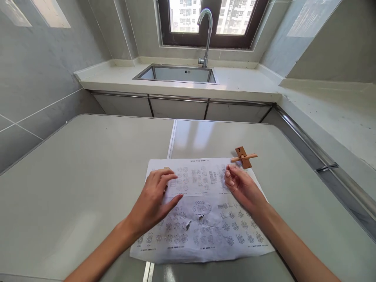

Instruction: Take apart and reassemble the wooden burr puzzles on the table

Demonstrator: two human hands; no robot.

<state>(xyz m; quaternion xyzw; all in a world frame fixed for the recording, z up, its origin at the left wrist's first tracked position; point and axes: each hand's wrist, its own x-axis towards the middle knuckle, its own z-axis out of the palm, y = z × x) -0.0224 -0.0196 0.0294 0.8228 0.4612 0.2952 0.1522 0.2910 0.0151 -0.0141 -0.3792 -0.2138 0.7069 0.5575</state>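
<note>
A creased sheet of printed paper (205,231) with rows of small line diagrams lies on the table, with two small tears near its middle. My left hand (155,196) is over the sheet's left side, thumb and fingers apart, holding nothing visible. Just beyond its fingers, the edge of a small wooden piece (166,168) shows; the rest is hidden. My right hand (242,186) is over the sheet's right side with its fingers curled closed, and nothing shows between them. Beyond it, at the sheet's top right corner, rest crossed wooden puzzle pieces (243,157), one marked with a dark character.
The pale folding table (88,176) has a white seam down its middle. Behind it is a counter (243,84) with a steel sink (176,73) and a curved tap (207,39) under a window. A ledge (329,113) runs along the right, and a tiled wall stands left.
</note>
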